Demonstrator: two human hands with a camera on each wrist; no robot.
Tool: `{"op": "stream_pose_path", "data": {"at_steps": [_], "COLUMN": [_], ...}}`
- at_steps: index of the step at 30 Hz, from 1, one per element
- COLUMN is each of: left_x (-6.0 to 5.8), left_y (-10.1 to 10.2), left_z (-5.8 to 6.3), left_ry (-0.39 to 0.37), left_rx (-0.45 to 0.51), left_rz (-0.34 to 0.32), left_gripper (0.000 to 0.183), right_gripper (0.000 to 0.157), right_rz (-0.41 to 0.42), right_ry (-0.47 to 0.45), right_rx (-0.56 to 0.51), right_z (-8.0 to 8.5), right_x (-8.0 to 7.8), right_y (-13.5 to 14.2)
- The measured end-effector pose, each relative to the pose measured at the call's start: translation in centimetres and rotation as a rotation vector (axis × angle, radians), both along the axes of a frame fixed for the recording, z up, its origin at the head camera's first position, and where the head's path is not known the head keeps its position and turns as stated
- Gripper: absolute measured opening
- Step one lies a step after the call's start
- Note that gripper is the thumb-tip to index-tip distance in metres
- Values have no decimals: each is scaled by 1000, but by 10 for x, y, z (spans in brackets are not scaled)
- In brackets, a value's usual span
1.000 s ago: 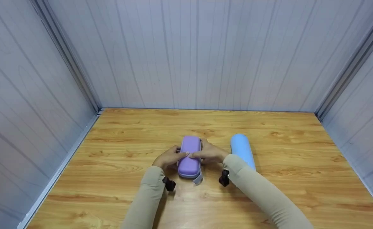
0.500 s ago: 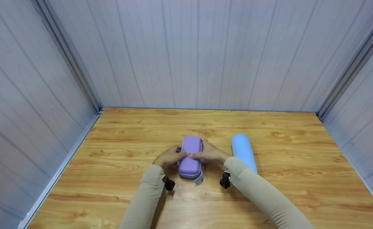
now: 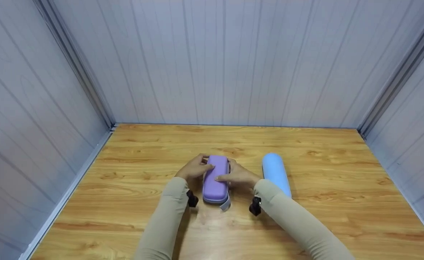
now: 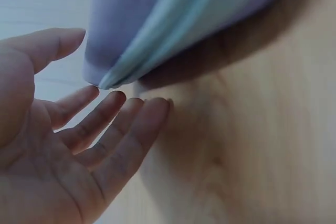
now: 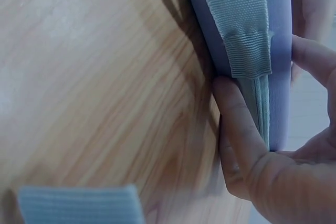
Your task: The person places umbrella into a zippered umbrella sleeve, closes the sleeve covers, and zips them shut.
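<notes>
A purple zippered hard case point(image 3: 215, 184) lies lengthwise on the table, with grey zip tape and a grey fabric strap point(image 5: 244, 30) along its side. My right hand point(image 3: 241, 176) grips its right side, thumb on the lid and fingers point(image 5: 239, 119) along the zipped edge. At the far left end of the case is my left hand point(image 3: 194, 168). In the left wrist view the left fingers point(image 4: 126, 145) are spread and loosely extended, the thumb apart from them, close to the case's corner. No grasp shows there. A grey strap end point(image 3: 225, 203) sticks out at the near right corner.
A rounded light blue cylinder-like object point(image 3: 275, 169) lies to the right, its near end partly behind the right sleeve point(image 3: 298, 216). Pale panelled walls point(image 3: 204, 61) border the wooden table point(image 3: 125, 202) at the back and sides.
My left hand has shifted away from me along the case toward its far end, loosening from its middle. The right hand and the case stay nearly in place.
</notes>
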State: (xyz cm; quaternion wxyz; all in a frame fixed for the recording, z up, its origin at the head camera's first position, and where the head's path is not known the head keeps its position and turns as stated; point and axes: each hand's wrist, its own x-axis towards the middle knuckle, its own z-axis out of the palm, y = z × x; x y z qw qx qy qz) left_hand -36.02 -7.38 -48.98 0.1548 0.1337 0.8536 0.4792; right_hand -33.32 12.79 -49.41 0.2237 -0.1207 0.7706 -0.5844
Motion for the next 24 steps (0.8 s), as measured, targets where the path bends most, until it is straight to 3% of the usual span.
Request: {"op": "stream_pose_path", "data": {"at_steps": [5,10,17,24], "left_x": [-12,-23,-27,-29], "left_y": [8,21,40,44], "left_z": [7,16,26,25], "left_ry": [40,95,142,162], "left_rx": [-112,-286,-450,-540], "left_rz": [-36,-99,-113,-97], "left_gripper": [52,50,44,36], "right_gripper": [95,92,86,88], "right_rz": [13,21,42,25], "right_ry": [-10,-8,46,32], "right_rx": [-9,-12,-52,-29], "right_z": [0,0,-1,-2], "right_x": [0,0,-1,0], "right_y": [1,1,0,0]}}
